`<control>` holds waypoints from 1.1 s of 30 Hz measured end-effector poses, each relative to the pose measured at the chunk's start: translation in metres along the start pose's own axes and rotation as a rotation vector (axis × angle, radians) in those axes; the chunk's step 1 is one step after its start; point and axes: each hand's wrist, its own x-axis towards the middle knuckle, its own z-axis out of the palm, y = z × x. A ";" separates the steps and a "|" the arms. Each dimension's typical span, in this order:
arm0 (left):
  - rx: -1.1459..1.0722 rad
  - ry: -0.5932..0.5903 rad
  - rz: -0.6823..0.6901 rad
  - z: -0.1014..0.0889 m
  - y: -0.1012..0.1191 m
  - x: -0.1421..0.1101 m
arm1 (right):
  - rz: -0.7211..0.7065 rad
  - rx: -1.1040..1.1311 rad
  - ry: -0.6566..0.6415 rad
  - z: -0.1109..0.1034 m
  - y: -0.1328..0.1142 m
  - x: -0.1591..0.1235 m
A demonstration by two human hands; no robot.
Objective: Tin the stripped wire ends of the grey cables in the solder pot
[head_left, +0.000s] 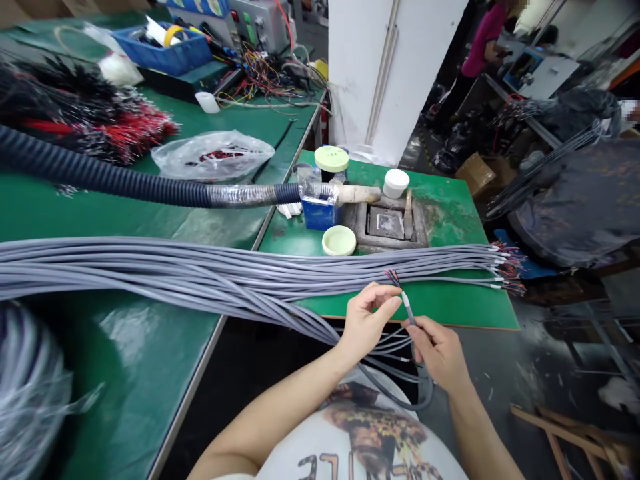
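My right hand pinches a grey cable just below its white-banded end. Fine coloured wires fan out from that end, pointing up and left. Close beside the band is my left hand, thumb and forefinger curled toward the wires; whether they touch is hard to make out. Other grey cables hang in a loop below both hands, in front of my shirt. A long bundle of grey cables lies across the tables behind my hands, its stripped ends at the right.
Beyond the bundle stand a solder pot, a blue box, a pale green dish and a white-lidded jar. A black ribbed hose crosses the left table. Coiled cable sits lower left. A person stands far right.
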 end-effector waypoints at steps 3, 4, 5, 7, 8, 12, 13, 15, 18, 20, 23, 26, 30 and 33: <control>-0.020 0.039 -0.009 0.001 -0.001 0.001 | -0.035 -0.044 0.013 0.004 -0.003 0.001; -0.034 0.056 -0.016 0.001 -0.002 0.001 | -0.050 -0.064 0.023 0.005 -0.004 0.001; -0.045 0.072 -0.021 0.001 -0.003 0.001 | -0.066 -0.086 0.034 0.005 -0.005 0.001; -0.050 0.091 -0.027 0.001 -0.003 0.002 | -0.107 -0.134 0.054 0.007 -0.006 0.001; -0.043 0.096 -0.027 0.001 -0.003 0.002 | -0.127 -0.158 0.059 0.007 -0.007 0.001; -0.008 0.100 -0.035 -0.001 -0.002 0.003 | -0.207 -0.259 0.077 0.009 -0.007 0.003; -0.011 0.107 -0.044 -0.001 -0.002 0.003 | -0.229 -0.288 0.085 0.010 -0.006 0.003; -0.030 0.126 -0.066 -0.002 -0.002 0.003 | -0.271 -0.346 0.097 0.011 -0.004 0.003; -0.051 0.144 -0.110 -0.002 -0.001 0.003 | -0.321 -0.416 0.106 0.014 -0.002 0.002; -0.048 0.145 -0.133 -0.002 0.001 0.004 | -0.352 -0.444 0.113 0.015 -0.001 0.002; -0.032 0.134 -0.122 -0.004 0.006 0.006 | -0.369 -0.448 0.113 0.016 -0.002 0.001; 0.031 0.114 -0.054 -0.005 0.008 0.007 | -0.304 -0.368 0.079 0.016 -0.004 0.001; 0.275 0.085 0.226 -0.006 0.006 0.003 | -0.021 0.062 -0.024 0.017 -0.008 0.006; 0.469 -0.009 0.515 -0.005 0.001 -0.003 | 0.121 0.469 -0.103 0.019 -0.008 0.013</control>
